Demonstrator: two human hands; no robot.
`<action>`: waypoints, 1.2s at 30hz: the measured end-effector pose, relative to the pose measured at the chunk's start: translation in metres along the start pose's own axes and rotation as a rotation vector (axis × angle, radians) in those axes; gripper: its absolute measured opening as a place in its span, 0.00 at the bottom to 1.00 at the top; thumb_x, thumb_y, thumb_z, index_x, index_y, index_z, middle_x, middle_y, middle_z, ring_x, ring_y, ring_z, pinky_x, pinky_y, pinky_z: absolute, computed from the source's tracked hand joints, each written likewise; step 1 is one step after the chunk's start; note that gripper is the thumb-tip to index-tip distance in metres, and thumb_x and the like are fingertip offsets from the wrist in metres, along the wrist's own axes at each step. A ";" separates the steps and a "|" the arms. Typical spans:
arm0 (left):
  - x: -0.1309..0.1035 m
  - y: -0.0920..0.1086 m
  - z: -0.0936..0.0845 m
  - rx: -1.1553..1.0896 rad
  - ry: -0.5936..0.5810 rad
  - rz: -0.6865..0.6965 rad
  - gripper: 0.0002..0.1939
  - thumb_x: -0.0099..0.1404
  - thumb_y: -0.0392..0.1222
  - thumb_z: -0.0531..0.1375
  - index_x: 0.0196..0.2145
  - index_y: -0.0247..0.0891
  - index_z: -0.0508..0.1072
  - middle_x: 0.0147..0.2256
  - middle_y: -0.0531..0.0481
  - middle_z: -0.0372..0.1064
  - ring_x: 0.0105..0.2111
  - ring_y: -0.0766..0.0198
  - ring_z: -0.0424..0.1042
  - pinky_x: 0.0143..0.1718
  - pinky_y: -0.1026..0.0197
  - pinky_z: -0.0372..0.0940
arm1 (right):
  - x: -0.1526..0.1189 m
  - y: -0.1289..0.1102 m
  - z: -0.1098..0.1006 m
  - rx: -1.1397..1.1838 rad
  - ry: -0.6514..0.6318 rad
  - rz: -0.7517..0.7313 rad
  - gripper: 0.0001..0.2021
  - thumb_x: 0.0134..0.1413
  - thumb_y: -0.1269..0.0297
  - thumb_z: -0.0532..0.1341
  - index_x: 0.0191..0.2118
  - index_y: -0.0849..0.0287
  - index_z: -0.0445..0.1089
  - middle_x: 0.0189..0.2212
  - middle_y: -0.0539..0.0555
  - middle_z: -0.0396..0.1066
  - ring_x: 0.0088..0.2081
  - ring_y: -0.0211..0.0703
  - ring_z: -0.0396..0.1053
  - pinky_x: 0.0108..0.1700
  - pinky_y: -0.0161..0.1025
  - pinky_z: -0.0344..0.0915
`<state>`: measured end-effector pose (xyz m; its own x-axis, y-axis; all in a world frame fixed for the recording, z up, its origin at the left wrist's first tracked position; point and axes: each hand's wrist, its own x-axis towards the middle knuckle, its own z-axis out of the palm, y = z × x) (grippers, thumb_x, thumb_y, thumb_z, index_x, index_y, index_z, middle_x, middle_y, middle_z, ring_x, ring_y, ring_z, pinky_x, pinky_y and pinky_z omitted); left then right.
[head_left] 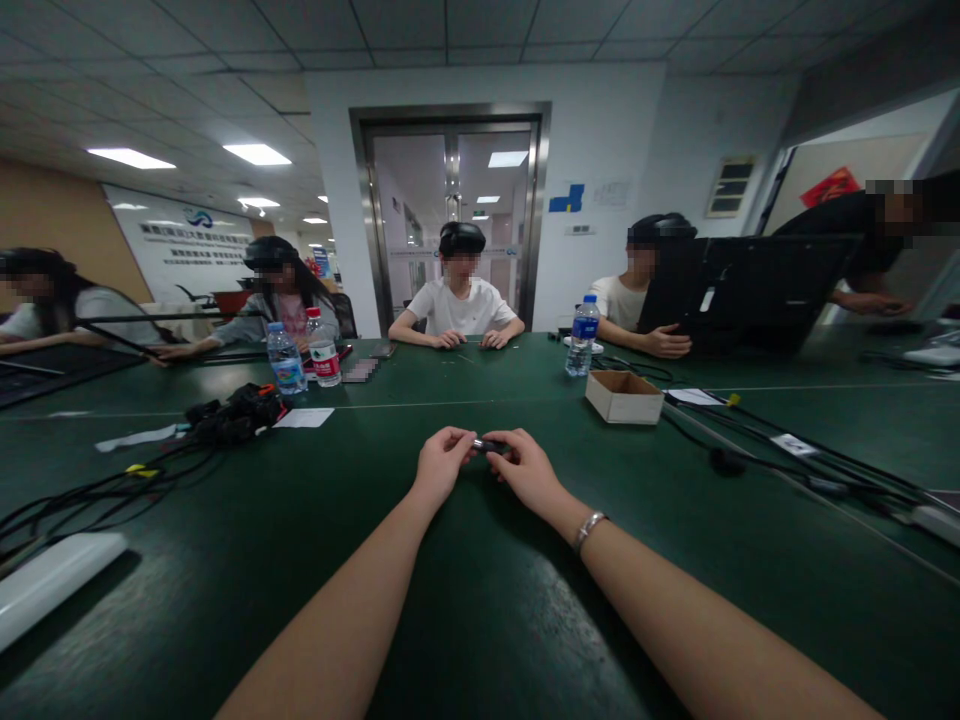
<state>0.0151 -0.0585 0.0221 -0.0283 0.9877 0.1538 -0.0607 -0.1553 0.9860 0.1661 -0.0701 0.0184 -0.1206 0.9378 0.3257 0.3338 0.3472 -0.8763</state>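
Note:
Between my two hands, just above the green table (480, 580), is a small dark cylinder with a silvery part at its left (491, 446); its exact kind is too small to make out. My left hand (444, 462) pinches the silvery end between thumb and fingers. From the other side, my right hand (529, 468) has its thumb and fingers closed around the dark end. A metal bracelet (589, 531) circles my right wrist. My fingertips cover part of the cylinder.
An open cardboard box (624, 398) stands beyond my right hand, near a blue-labelled water bottle (582, 338). Two bottles (286, 360) stand at the left. Cables (810, 470) run along both sides, with a white device (60, 580) at the left. Several people sit across the table.

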 end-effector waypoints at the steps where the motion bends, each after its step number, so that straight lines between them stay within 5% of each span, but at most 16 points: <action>1: 0.000 0.000 0.000 -0.002 0.006 -0.002 0.13 0.50 0.46 0.66 0.27 0.34 0.73 0.26 0.49 0.72 0.28 0.66 0.71 0.30 0.65 0.64 | 0.000 0.000 0.000 0.000 0.003 -0.003 0.11 0.50 0.72 0.58 0.41 0.60 0.70 0.38 0.51 0.60 0.25 0.29 0.67 0.26 0.30 0.68; 19: 0.000 -0.002 -0.001 0.068 -0.047 0.084 0.20 0.49 0.57 0.64 0.24 0.35 0.69 0.20 0.55 0.64 0.22 0.70 0.63 0.24 0.66 0.56 | 0.000 0.003 0.000 -0.005 0.026 -0.073 0.12 0.48 0.72 0.59 0.41 0.59 0.70 0.38 0.51 0.62 0.25 0.30 0.65 0.27 0.32 0.68; 36: -0.002 0.001 -0.004 0.021 -0.074 0.142 0.14 0.51 0.42 0.66 0.37 0.37 0.75 0.39 0.45 0.74 0.40 0.60 0.72 0.46 0.56 0.65 | 0.000 0.002 0.001 0.041 0.016 -0.028 0.11 0.50 0.70 0.59 0.41 0.59 0.71 0.37 0.51 0.63 0.25 0.29 0.67 0.25 0.30 0.69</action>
<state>0.0108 -0.0611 0.0229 0.0384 0.9547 0.2950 -0.0403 -0.2935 0.9551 0.1663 -0.0694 0.0164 -0.1140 0.9275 0.3559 0.2920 0.3737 -0.8804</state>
